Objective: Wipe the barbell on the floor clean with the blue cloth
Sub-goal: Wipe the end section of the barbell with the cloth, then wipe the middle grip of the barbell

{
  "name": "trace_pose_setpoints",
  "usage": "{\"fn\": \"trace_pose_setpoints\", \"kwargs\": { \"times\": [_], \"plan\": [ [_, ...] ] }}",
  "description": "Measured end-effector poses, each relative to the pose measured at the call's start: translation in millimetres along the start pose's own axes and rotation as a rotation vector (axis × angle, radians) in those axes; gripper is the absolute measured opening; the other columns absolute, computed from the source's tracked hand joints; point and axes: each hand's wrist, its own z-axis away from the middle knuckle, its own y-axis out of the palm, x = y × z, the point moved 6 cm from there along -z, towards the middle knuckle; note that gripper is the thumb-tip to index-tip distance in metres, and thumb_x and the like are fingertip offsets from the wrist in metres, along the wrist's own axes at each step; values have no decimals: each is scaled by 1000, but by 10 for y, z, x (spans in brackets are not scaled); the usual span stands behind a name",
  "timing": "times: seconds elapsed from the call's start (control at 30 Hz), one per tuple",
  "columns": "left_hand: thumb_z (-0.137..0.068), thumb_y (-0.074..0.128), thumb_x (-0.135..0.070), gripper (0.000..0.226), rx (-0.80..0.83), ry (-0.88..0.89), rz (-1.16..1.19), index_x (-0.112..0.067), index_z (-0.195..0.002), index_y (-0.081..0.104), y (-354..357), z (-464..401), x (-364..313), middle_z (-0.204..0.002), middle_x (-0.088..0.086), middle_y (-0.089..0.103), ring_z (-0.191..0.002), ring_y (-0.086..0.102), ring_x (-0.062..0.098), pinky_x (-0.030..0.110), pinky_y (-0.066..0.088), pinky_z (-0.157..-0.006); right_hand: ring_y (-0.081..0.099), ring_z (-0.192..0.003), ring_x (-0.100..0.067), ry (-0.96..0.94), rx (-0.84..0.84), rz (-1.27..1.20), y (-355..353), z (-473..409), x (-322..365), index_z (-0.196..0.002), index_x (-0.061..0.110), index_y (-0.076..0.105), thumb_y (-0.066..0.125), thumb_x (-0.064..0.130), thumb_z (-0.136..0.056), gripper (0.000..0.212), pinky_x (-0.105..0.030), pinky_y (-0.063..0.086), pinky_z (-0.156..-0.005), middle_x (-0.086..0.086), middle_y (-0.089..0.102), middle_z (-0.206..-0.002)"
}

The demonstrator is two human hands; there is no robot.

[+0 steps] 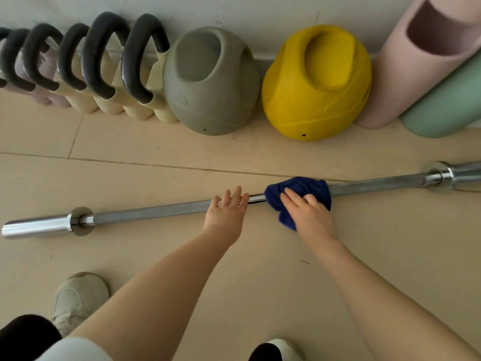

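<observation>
A long chrome barbell (145,213) lies across the beige floor, its sleeves at the far left and far right. A dark blue cloth (299,186) is draped over the middle of the shaft. My right hand (308,216) lies on the cloth with its fingers wrapped over it and the bar. Just left of the cloth, my left hand (227,211) rests on the shaft with straight fingers spread over it. The shaft under the cloth and under both hands is hidden.
Along the wall stand several kettlebells with dark handles (104,71), a grey kettlebell (210,84) and a yellow one (316,84). A pink foam roller (406,74) and a green one (442,110) lean at the right. My shoes (78,298) are near the bottom edge.
</observation>
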Motion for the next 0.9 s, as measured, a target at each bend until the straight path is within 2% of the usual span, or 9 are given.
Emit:
{"fn": "trace_pose_setpoints", "kwargs": {
  "times": [0.1, 0.17, 0.23, 0.33, 0.47, 0.6, 0.67, 0.77, 0.9],
  "plan": [
    [-90, 43, -8, 77, 60, -25, 14, -24, -149, -3, -29, 12, 60, -157, 10, -11, -143, 4, 31, 41, 17, -114, 51, -108, -29, 146, 58, -6, -16, 94, -317, -138, 13, 42, 55, 0, -86, 55, -37, 51, -79, 0, 40, -147],
    [-88, 43, -7, 77, 74, -21, 22, -25, -149, -1, -69, 50, 75, -157, 11, -10, -142, 6, 30, 40, 17, -114, 51, -103, -28, 235, 149, -117, -27, 105, -316, -124, 15, 53, 48, 6, -90, 35, -39, 48, -82, -5, 52, -133],
    [-89, 43, -8, 74, 59, -7, 52, -24, -149, 2, -179, 82, 54, -157, 10, -7, -143, 7, 30, 40, 18, -115, 52, -80, -22, 401, 91, -406, -191, 73, -247, -96, 15, 60, 44, 17, -91, 17, -32, 43, -70, -5, 60, -95],
    [-93, 45, -16, 70, 13, 74, 172, -20, -149, 3, -488, 96, -49, -158, 7, 1, -142, 13, 29, 40, 21, -114, 54, -86, -24, 550, 8, -793, -395, 86, -155, -111, 11, 56, 37, 14, -97, 24, -30, 41, -72, -9, 60, -98],
    [-90, 51, -16, 72, -144, 305, 524, -22, -150, 10, -1070, 106, -217, -155, 4, 22, -139, 25, 27, 42, 26, -113, 54, -105, -26, 548, -36, -954, -722, 132, -68, -114, 7, 57, 41, 15, -97, 25, -33, 40, -86, -10, 62, -111],
    [-85, 59, -15, 66, -210, 532, 639, -21, -144, 31, -1447, 248, -289, -144, 3, 42, -130, 38, 21, 35, 31, -109, 51, -78, -17, 411, 32, -1071, -1042, 115, 86, -88, 8, 56, 40, 16, -98, 20, -31, 37, -69, -5, 57, -81],
    [-88, 57, -15, 47, -118, 548, 709, -16, -134, 46, -1457, 306, -266, -123, 0, 56, -109, 49, 14, 26, 38, -94, 53, -76, -13, 399, 45, -1149, -1160, 146, 165, -91, 9, 60, 39, 19, -99, 25, -30, 41, -72, -3, 59, -81],
    [-91, 57, -21, 23, -54, 486, 765, -11, -111, 58, -1375, 339, -116, -94, -1, 56, -89, 51, 17, 27, 38, -76, 57, -84, -17, 413, 78, -1091, -1191, 156, 244, -93, 9, 62, 39, 29, -99, 31, -38, 46, -82, -7, 64, -89],
    [-93, 52, -19, 7, -129, 448, 937, -17, -99, 55, -1309, 423, 94, -90, 0, 57, -86, 52, 18, 33, 44, -78, 65, -92, -15, 357, 324, -858, -1173, 138, 359, -105, 24, 65, 62, 44, -80, 32, -36, 52, -83, 2, 71, -97]
  ]
}}
